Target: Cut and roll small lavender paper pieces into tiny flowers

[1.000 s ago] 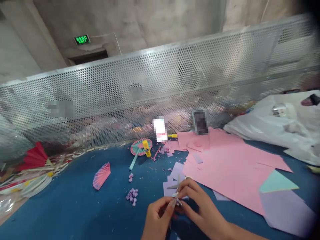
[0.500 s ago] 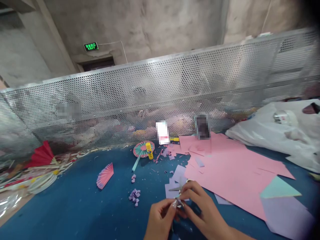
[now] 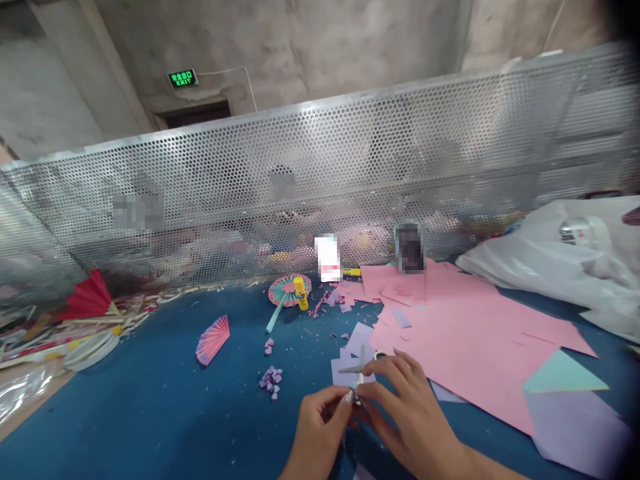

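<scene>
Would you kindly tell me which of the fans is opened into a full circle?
The teal-and-pink fan behind the yellow glue stick; the red fan and pink-purple fan spread only partway.

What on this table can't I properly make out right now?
All in the head view:
Small piece in the fingers: mostly hidden by the left hand and right hand.
Scissors: partly covered by the right hand.
White bag: cut off by the right edge.
Dark rectangle: pixelated, details lost.
Yellow glue stick: lettering too small to read.
</scene>
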`<state>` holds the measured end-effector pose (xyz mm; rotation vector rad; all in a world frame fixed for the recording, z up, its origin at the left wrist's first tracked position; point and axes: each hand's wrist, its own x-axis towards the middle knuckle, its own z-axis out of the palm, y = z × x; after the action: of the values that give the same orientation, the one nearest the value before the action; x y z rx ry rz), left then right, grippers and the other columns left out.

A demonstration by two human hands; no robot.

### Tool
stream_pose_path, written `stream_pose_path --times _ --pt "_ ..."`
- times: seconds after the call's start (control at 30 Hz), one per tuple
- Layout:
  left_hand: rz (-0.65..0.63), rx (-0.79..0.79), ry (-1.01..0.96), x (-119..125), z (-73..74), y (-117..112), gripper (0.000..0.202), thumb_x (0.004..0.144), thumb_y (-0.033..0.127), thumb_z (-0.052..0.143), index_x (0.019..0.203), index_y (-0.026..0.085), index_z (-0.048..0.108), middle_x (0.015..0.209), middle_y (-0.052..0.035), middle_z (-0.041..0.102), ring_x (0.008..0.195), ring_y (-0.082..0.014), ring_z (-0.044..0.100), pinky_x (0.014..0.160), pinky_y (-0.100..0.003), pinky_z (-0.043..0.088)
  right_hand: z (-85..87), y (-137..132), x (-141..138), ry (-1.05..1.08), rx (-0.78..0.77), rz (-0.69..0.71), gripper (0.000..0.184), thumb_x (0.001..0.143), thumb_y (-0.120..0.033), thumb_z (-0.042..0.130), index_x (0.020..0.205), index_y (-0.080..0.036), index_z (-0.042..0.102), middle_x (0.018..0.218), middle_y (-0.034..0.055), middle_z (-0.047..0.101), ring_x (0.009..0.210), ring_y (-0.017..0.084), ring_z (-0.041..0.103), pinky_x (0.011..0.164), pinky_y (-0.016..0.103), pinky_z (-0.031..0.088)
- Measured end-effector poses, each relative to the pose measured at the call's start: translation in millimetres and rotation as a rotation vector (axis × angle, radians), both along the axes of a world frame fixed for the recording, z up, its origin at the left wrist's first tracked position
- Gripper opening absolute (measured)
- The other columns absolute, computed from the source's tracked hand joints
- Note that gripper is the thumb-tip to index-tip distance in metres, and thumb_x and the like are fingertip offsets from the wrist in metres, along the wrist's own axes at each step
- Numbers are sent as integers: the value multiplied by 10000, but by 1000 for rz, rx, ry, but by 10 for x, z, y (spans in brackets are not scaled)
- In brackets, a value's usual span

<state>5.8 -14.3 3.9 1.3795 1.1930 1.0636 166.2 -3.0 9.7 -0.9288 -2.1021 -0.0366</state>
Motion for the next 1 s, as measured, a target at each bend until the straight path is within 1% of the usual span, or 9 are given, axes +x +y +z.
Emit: stream_pose_path --times 0.1,0.23,0.4,0.5,0.6,0.73,0.87,0.93,1.0 --pt "22 -14 -9 2 16 0 324 796 392 552 792 112 714 564 -11 583 502 -106 461 511 -204 385 26 -5 10 -76 25 -4 191 771 -118 529 897 -249 587 984 32 610 919 240 502 894 512 295" --pt "30 -5 -17 2 31 -17 299 812 353 539 790 110 713 576 -14 604 533 -116 500 535 -205 400 34 -5 18 -128 37 -1 231 770 -105 508 935 -251 581 1019 37 605 938 250 492 908 539 271" --pt "58 5 -15 -12 63 -25 277 829 326 523 845 123 711 680 -41 683 601 -142 572 572 -215 434 3 2 21 -123 -54 45 344 769 -67 480 1056 -249 532 1079 48 570 985 251 474 917 543 279" --pt "75 10 7 -22 77 -23 279 842 328 511 900 133 703 704 -47 701 623 -155 599 586 -225 449 -29 11 31 -73 -94 92 375 789 -58 458 1128 -217 466 1100 80 534 1013 248 456 902 510 321" --pt "88 23 48 -29 67 -28 286 854 339 500 928 145 697 721 -44 712 665 -168 621 620 -234 462 -71 23 47 33 -108 129 324 803 -66 447 1102 -190 434 1057 102 518 1002 246 453 844 456 384" --pt "97 52 121 -31 24 -49 300 865 352 486 991 157 677 787 -49 716 647 -166 616 613 -245 471 -114 40 65 128 -152 143 258 797 -74 454 1028 -187 437 964 84 519 907 218 478 757 386 426" --pt "93 141 254 -28 15 -76 268 876 319 481 985 182 684 796 -41 695 671 -156 604 619 -236 452 -101 46 77 123 -190 217 202 779 -101 461 961 -183 432 877 62 514 795 192 477 674 337 421" --pt "90 201 333 -27 29 -90 246 877 293 484 962 194 693 758 -29 671 638 -141 579 602 -229 433 -81 42 80 103 -206 264 174 772 -126 464 933 -185 431 841 53 508 755 187 467 642 325 409" --pt "83 258 402 -26 42 -105 230 874 262 490 949 194 697 732 -25 649 617 -131 555 584 -224 415 -64 36 79 76 -215 280 134 775 -146 461 898 -192 434 813 45 501 734 187 459 625 321 396"
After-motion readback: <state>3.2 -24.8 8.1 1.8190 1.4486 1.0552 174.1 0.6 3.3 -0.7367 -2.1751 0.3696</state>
